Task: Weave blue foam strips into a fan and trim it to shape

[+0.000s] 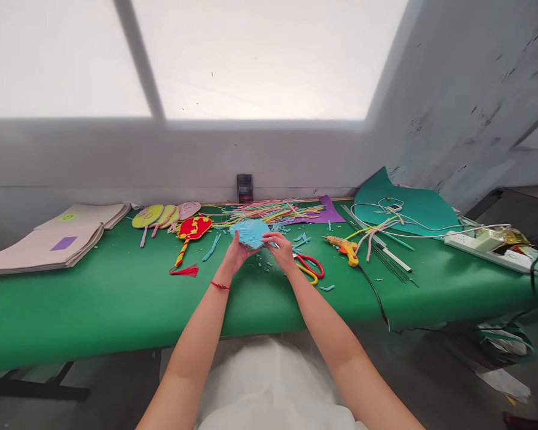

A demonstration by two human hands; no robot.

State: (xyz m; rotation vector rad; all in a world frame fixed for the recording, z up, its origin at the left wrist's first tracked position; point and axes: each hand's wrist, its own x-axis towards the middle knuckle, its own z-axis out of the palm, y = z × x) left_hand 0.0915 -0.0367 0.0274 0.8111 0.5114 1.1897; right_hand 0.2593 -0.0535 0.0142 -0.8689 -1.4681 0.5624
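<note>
Between my two hands is a light blue ribbed piece, roughly fan-shaped, made of strips laid side by side. My left hand grips its left edge, thumb on top. Fingers of my right hand close on its right edge. Scissors with red and yellow handles lie just right of my right wrist. Blue offcuts are scattered around the piece. A red and yellow fan with a twisted handle and red tassel rests to the left.
A yellow glue gun lies to the right, its black cord running off the front edge. Behind are loose colored pipe cleaners, a purple sheet and a teal sheet. Finished-looking fans, stacked boards and a power strip flank them.
</note>
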